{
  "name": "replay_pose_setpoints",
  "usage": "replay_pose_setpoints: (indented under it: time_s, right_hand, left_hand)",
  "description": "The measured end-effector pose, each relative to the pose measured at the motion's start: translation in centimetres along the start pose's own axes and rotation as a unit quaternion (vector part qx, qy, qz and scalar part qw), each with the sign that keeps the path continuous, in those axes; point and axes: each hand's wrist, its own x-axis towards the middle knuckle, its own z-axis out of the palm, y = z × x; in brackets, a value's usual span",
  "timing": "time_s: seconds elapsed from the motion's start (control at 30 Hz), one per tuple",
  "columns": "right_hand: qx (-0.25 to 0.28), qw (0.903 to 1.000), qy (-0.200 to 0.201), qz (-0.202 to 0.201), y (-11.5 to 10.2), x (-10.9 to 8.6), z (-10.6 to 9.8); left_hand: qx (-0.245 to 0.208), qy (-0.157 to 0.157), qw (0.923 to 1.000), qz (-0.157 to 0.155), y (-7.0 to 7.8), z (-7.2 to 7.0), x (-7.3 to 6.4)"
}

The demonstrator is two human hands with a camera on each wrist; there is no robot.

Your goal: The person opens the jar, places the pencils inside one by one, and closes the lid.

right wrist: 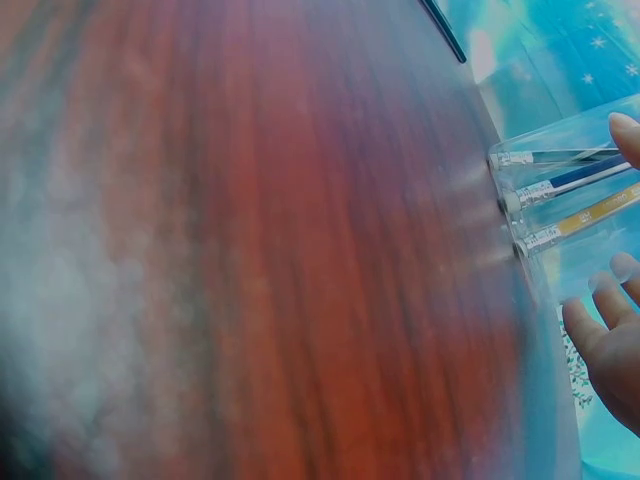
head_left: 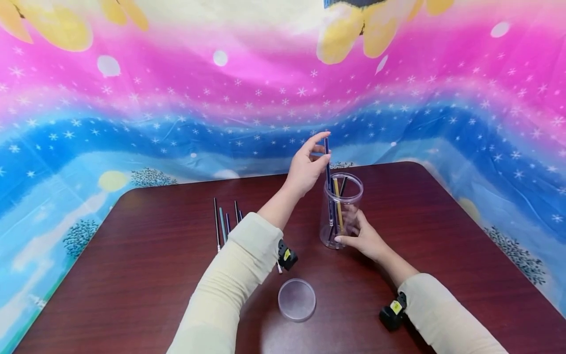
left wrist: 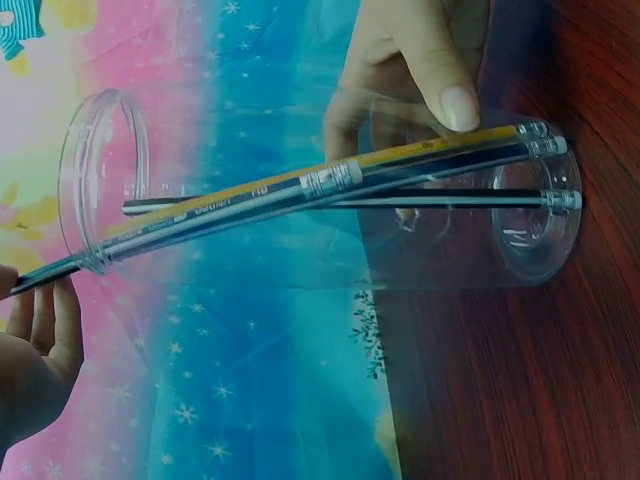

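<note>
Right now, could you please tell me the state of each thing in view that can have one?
Clear jar: upright, uncapped, not empty.
Lid: off, flat on the table.
Held pencil: partly inside the jar, lower end above the bottom.
Yellow pencil: leaning inside the jar.
Other dark pencils: inside the jar.
Loose pencils: on the table, partly hidden.
Left hand: pinching the held pencil.
Right hand: holding the jar.

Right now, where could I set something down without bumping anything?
The table is bare between its left edge and the loose pencils, and between the right sleeve and the table's right edge. It's crowded around the jar, where the left hand and right hand are, and where the left sleeve crosses above the pencils.
</note>
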Motion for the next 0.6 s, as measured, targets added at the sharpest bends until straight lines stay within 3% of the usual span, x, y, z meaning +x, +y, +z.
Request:
replay_pose_setpoints:
  time_s: [0.17,0.4,0.6]
  right_hand:
    - [0.001,1.0000,0.001,0.000,0.1,0.0,0.0]
    - [0.007,1.0000,-0.002,-0.004,0.3,0.0,0.0]
    - [0.003,1.0000,0.002,-0.003,0.3,0.0,0.0]
  left_hand:
    - [0.016,-0.024,0.9996,0.006,-0.3,-0.1,0.1]
    - [0.071,-0.088,0.9935,0.010,-0.6,-0.2,0.0]
    - [0.082,-0.102,0.9914,0.003,1.1,-0.1,-1.0]
